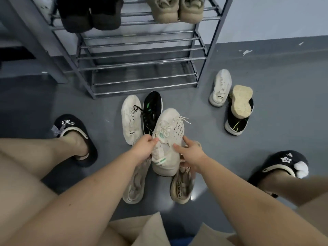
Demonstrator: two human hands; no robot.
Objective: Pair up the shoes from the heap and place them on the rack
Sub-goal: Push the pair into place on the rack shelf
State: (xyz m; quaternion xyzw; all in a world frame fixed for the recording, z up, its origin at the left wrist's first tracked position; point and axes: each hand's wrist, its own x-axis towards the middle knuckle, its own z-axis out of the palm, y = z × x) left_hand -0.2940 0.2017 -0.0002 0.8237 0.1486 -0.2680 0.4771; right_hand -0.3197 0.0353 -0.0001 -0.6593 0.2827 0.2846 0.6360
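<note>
Gripping the collar of a beige knit sneaker (pixel 167 139) at the centre of the frame, the left hand (pixel 143 148) has its thumb and fingers pinched on the tongue and left edge of the opening, while the right hand (pixel 192 153) lies half open against the shoe's right side, fingers spread along the upper and thumb reaching toward the dotted stripe. The sneaker points up the frame, its toe over a heap of shoes on the grey floor (pixel 266 71). Just behind it, toward upper left, a white sneaker (pixel 130 119) lies beside a black shoe with green marks (pixel 152 110); the two touch along their sides. Below the hands, two more pale shoes sit partly hidden by the forearms: one on its side at lower left (pixel 134 185), another showing a printed insole at lower right (pixel 182 187). Well apart at the right of the frame, a white sneaker (pixel 221 87) stands next to a black shoe (pixel 238 121) with an upturned tan-soled shoe (pixel 242 100) resting on it. The metal rack (pixel 142 55) fills the upper centre; its top visible shelf carries a black pair (pixel 90 13) and a beige pair (pixel 177 8), and the lower shelves are bare rods. The person's feet in dark slippers (pixel 74 135) sit at either side.
</note>
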